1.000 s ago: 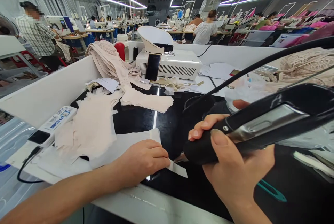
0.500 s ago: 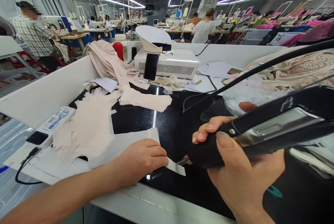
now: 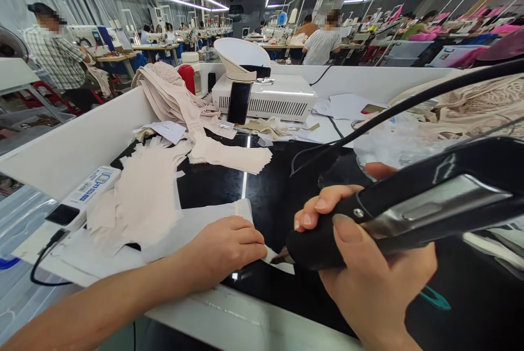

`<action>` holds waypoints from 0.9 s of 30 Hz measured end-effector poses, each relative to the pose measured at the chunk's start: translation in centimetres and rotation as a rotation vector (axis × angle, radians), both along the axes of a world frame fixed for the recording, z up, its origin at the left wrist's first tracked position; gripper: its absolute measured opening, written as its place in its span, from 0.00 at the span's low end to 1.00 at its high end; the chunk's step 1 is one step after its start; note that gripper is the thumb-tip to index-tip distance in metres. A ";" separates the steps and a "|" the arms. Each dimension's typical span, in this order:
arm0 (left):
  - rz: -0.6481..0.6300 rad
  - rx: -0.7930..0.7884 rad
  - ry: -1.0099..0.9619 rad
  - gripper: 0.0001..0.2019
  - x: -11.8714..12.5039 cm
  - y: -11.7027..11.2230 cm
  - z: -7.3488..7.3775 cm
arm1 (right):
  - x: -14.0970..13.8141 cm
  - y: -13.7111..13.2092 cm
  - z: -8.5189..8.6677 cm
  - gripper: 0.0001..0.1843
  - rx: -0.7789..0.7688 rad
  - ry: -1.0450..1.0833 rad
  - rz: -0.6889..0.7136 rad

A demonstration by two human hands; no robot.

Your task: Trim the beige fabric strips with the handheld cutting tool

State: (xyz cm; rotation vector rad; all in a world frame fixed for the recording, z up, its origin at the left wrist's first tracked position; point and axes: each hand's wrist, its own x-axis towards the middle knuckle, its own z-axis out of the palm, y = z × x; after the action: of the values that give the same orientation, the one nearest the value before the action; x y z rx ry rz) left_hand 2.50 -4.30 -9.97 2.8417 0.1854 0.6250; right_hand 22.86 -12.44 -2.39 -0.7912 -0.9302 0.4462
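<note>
Black and glossy, the desk [image 3: 213, 182] mirrors a ceiling light in a thin bright line. On its near edge the left hand [image 3: 229, 247] lies knuckles up, grasping nothing, its bent fingers pressing down on the end of a white sheet [image 3: 204, 220], where a narrow white strip [image 3: 286, 269] runs out to the right from under the fingertips. The right hand [image 3: 368, 280] is clenched round the black handheld tool [image 3: 409, 203], thumb laid along the top beside a bare metal plate and the other fingers wrapped over its far side. The tool slants down to the left, so that its small metal tip [image 3: 282, 257] sits on the strip just beside the left fingertips; whether it presses in cannot be told. A black cable [image 3: 409, 105] arcs across the desk from the right. Left of the sheet lies a pile of beige cut fabric pieces [image 3: 143, 198], and beside it, on the desk's white border, a white device with a blue label [image 3: 84, 198], with a cord plugged into its near end. Farther back a folded beige stack [image 3: 229, 154] rests near a white vented machine [image 3: 266, 101], with a dark phone [image 3: 238, 102] leaning upright against its front. A crumpled clear plastic bag [image 3: 393, 143] sits behind the right hand. Other people work at distant tables.
</note>
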 end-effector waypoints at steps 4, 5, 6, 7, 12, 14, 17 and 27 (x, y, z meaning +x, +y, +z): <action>0.006 -0.015 0.020 0.13 -0.1 0.0 0.1 | 0.2 0.0 0.3 0.27 -0.007 0.003 -0.017; 0.005 -0.016 0.019 0.12 -0.1 0.1 0.2 | 0.3 -0.1 0.4 0.27 -0.001 0.009 -0.029; 0.003 -0.014 0.015 0.12 -0.2 0.1 0.2 | 0.5 -0.1 0.5 0.28 0.011 0.015 -0.042; 0.001 -0.012 0.007 0.12 -0.2 0.1 0.2 | 0.6 -0.2 0.5 0.28 0.024 0.022 -0.050; 0.010 -0.012 -0.018 0.13 -0.3 0.0 0.4 | 1.1 -0.6 0.3 0.30 0.024 0.022 -0.044; 0.013 -0.012 -0.011 0.13 -0.3 0.0 0.5 | 1.1 -0.8 0.1 0.30 0.010 0.001 -0.054; 0.002 -0.002 -0.036 0.12 -0.3 0.0 0.5 | 1.1 -0.9 -0.1 0.29 0.001 -0.031 -0.084; 0.056 -0.001 -0.158 0.12 -0.5 0.4 0.9 | 1.7 -0.3 -0.2 0.30 0.003 -0.047 -0.086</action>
State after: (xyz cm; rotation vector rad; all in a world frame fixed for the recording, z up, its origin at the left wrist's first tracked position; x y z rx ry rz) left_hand 1.96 -3.92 -9.10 2.7788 0.2384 0.8561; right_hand 24.55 -12.78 -2.60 -0.8382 -0.9367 0.3527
